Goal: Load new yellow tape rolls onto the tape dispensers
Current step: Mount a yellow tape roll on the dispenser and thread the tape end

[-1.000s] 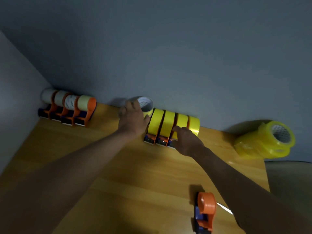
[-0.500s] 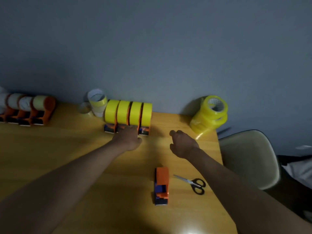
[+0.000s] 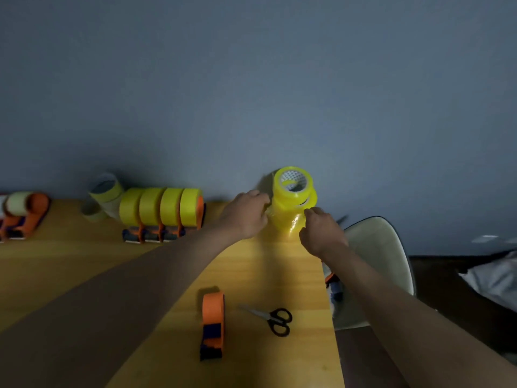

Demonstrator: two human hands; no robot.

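A stack of new yellow tape rolls (image 3: 293, 203), still in shiny clear wrap, stands at the table's far right against the wall. My left hand (image 3: 246, 212) touches its left side with curled fingers, and my right hand (image 3: 321, 232) pinches the wrap on its right side. Several dispensers loaded with yellow tape (image 3: 161, 211) stand in a row at the back. An empty orange and blue dispenser (image 3: 212, 323) lies on the table near me.
Black-handled scissors (image 3: 272, 320) lie right of the empty dispenser. Used tape cores (image 3: 106, 196) are piled left of the loaded row. More dispensers with pale rolls (image 3: 23, 211) sit far left. A pale chair (image 3: 375, 253) stands past the table's right edge (image 3: 333, 303).
Both hands left the row of loaded dispensers and moved right to the wrapped stack of yellow rolls. The view swung right with them.
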